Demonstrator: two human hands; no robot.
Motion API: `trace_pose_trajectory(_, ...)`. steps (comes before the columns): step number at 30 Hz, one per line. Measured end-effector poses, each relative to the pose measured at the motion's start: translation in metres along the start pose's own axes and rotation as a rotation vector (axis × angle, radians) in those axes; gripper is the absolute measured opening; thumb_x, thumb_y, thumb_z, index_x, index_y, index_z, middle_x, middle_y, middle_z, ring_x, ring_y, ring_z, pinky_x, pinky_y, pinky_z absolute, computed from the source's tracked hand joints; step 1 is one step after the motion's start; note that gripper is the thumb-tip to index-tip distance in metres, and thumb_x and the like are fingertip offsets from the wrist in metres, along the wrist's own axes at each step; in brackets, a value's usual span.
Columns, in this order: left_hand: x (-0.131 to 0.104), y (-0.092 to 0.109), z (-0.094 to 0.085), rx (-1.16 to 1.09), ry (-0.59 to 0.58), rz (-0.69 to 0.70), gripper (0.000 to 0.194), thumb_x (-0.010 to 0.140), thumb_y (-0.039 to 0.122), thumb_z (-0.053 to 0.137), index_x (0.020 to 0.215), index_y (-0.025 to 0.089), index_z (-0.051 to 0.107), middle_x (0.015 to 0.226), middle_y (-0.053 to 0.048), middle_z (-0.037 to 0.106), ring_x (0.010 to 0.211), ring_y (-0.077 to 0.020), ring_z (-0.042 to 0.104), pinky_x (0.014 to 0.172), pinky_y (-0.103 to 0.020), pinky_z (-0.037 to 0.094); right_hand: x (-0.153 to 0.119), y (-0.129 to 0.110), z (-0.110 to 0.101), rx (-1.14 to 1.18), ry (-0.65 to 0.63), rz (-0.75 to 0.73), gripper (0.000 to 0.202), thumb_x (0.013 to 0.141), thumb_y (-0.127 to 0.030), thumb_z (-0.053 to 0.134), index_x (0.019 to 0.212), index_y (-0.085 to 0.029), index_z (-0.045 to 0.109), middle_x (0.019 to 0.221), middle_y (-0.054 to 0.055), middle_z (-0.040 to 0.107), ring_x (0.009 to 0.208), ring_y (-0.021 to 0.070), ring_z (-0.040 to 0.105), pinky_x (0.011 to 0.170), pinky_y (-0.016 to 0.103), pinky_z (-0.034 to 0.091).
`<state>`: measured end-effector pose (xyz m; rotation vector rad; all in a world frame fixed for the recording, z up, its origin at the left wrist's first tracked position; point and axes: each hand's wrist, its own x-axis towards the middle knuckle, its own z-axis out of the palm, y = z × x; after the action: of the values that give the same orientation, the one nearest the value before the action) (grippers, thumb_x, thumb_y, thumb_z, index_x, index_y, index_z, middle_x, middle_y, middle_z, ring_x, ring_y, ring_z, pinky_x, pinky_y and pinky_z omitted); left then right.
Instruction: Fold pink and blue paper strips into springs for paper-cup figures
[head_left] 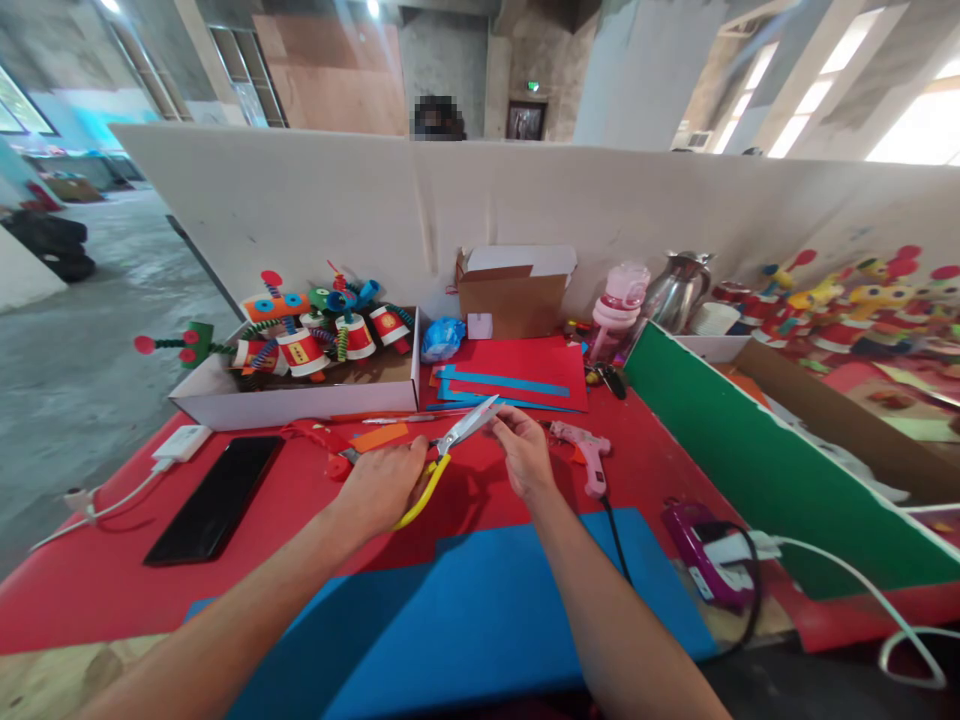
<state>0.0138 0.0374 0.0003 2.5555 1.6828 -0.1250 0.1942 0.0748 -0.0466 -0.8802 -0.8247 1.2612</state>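
My left hand [388,482] is wrapped round the yellow handles of a pair of scissors [463,426], whose metal blades point up and to the right. Close to the blade tips, the fingers of my right hand [523,450] are pinched together. Whatever they hold is too small or hidden to make out. Blue strips [510,382] rest on red sheets [551,358] just beyond the blades. To the right of my right hand lies a pink glue gun [587,452]. An orange piece [380,437] lies beyond my left hand.
A white box [315,408] of paper-cup figures [302,352] stands at the back left, above a black phone [216,500]. A pink bottle [618,312] and a metal jug [677,285] stand behind. On the right are a green-sided box [750,460] and a purple power strip [701,560].
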Motion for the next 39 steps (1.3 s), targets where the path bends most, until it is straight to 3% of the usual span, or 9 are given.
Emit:
trace_pose_trajectory(23,0.002,-0.001,0.005,-0.061,-0.069,-0.037,0.022,0.089,0.027,0.034,0.102,0.015,0.047,0.084,-0.015,0.067,0.08,-0.0293,0.067,0.066,-0.035,0.047,0.001,0.0,-0.001,0.044,0.004,0.023,0.018,0.057,-0.028,0.078,0.072,-0.021,0.072,0.071,-0.002,0.066,0.063,0.01,0.054,0.065,0.025,0.045)
trace_pose_trajectory(27,0.001,-0.005,0.007,-0.116,-0.058,-0.045,0.021,0.088,0.025,0.036,0.104,0.016,0.047,0.085,-0.012,0.067,0.081,-0.0272,0.066,0.065,-0.032,0.044,0.001,0.0,-0.001,0.049,0.018,0.024,0.018,0.059,-0.027,0.078,0.074,-0.021,0.072,0.069,-0.003,0.066,0.06,0.0086,0.053,0.063,0.024,0.045)
trace_pose_trajectory(32,0.004,-0.012,0.003,-0.156,0.02,-0.152,0.032,0.082,0.016,0.041,0.114,0.015,0.044,0.089,-0.01,0.067,0.085,-0.0241,0.064,0.065,-0.028,0.04,0.001,-0.001,-0.002,0.072,0.018,0.025,0.024,0.062,-0.026,0.077,0.085,-0.022,0.072,0.085,-0.002,0.069,0.063,0.0081,0.055,0.065,0.024,0.047)
trace_pose_trajectory(34,0.004,-0.013,0.001,-0.154,0.038,-0.168,0.034,0.082,0.015,0.039,0.116,0.015,0.042,0.089,-0.01,0.067,0.084,-0.024,0.064,0.063,-0.028,0.039,0.002,-0.001,-0.001,0.103,0.02,0.036,0.022,0.061,-0.025,0.077,0.081,-0.021,0.072,0.082,-0.002,0.069,0.062,0.0072,0.056,0.065,0.023,0.048)
trace_pose_trajectory(39,0.002,-0.012,-0.001,-0.12,-0.045,-0.195,0.026,0.083,0.018,0.038,0.107,0.015,0.046,0.089,-0.012,0.066,0.084,-0.0286,0.064,0.06,-0.03,0.039,0.002,-0.001,-0.001,0.201,0.013,0.06,0.022,0.057,-0.025,0.081,0.073,-0.02,0.068,0.065,-0.005,0.064,0.06,0.0084,0.06,0.064,0.023,0.051)
